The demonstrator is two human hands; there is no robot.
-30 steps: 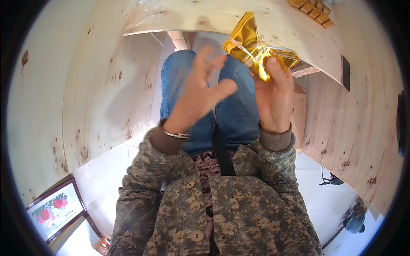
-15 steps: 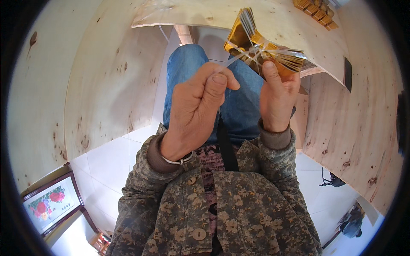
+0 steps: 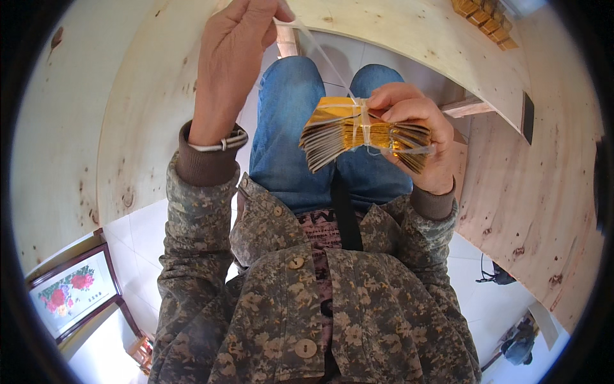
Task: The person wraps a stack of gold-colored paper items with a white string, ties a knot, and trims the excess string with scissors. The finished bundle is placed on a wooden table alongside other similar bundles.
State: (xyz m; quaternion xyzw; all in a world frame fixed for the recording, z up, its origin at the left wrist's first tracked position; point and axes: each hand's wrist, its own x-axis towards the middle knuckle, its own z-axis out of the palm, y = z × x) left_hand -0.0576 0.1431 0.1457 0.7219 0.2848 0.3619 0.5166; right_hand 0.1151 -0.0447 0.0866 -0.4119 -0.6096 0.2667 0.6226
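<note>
A bundle of gold foil paper (image 3: pixel 329 114), tied round its middle so both ends fan out, hangs over my knees. My right hand (image 3: pixel 419 131) is closed on the bundle's right end, fingers over the top. Clear plastic strapping (image 3: pixel 366 125) wraps the bundle's waist and crosses its right end. From there a strand (image 3: pixel 325 57) runs taut up and left to my left hand (image 3: pixel 240 48), whose fingers pinch it. That hand is raised near the upper edge of the view, left of the bundle and apart from it.
Pale plywood boards (image 3: pixel 486 70) surround me in front and at both sides. Several tied gold bundles (image 3: pixel 484 22) lie on the board at the far right. A framed flower picture (image 3: pixel 77 291) stands at the lower left. Dark items (image 3: pixel 518 345) lie at the lower right.
My left hand has moved up and left, drawing the strand out longer. The bundle has turned in my right hand and come lower and left, its layered edges now facing me.
</note>
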